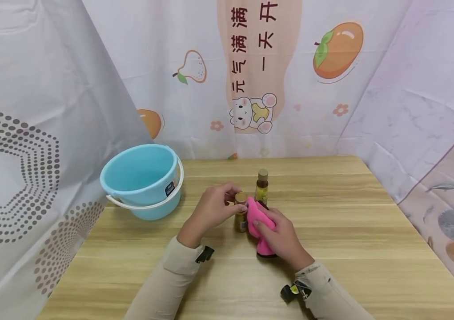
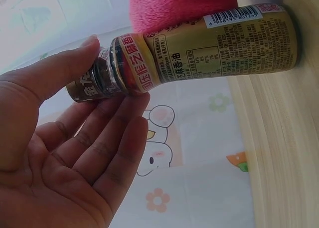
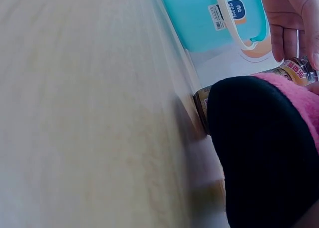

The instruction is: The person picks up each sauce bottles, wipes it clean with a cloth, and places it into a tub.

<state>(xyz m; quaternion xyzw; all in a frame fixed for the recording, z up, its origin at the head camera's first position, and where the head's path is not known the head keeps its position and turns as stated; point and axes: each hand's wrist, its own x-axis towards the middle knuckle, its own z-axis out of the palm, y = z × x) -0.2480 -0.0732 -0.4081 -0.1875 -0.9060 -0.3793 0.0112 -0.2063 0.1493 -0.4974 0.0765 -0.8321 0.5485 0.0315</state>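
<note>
A brown sesame oil bottle with a gold cap stands upright on the table. My left hand holds it about the cap and neck. In the left wrist view, the thumb lies on one side of the bottle neck and the fingers on the other. My right hand grips a pink plush slipper with a black sole. The slipper is against or very close to the bottle's right side. Just behind it stands a second dark bottle with a yellow label, its lower part hidden.
A light blue bucket with a white handle stands at the table's back left. The wooden table ends at a printed curtain along the back. More patterned cloth hangs at both sides.
</note>
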